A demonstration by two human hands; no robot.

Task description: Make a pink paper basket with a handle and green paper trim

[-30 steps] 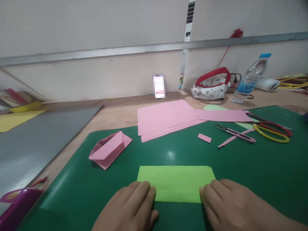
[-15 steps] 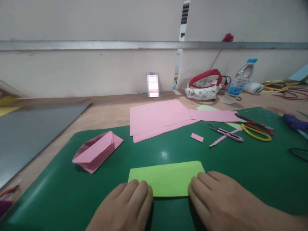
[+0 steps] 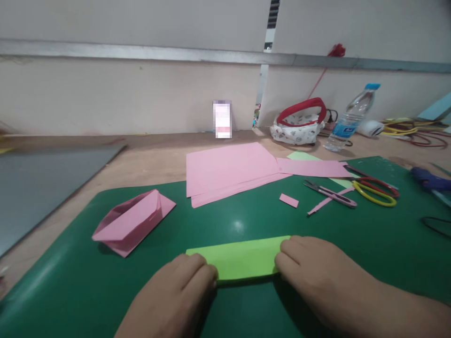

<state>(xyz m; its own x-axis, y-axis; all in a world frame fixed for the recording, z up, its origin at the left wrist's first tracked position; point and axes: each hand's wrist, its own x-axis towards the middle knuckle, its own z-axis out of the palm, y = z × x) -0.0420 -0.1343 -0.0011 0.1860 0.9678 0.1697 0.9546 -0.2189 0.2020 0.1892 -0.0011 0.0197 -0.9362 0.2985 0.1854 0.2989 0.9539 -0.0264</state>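
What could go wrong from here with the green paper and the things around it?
The left hand and right hand hold the green paper at its two ends, so uneven pressure might skew or crumple it. The small pink piece lies loose beyond; a stray sweep could shift it.

Paper (image 3: 244, 260), qty 1. Col.: bright lime grn., plain; narrow darker band along near edge. Form: long, narrow rect. strip; near edge looks thick, as if folded, though no. of layers can't be told. Pose: approx. level, long sides running L–R, R end slightly higher in frame than L. Loc.: lower ctr. of frame. Status: gripped at both ends, mid-section exposed; far L corner visible, near corners hidden. Far edge approx. straight; dk. shadow just under near edge.
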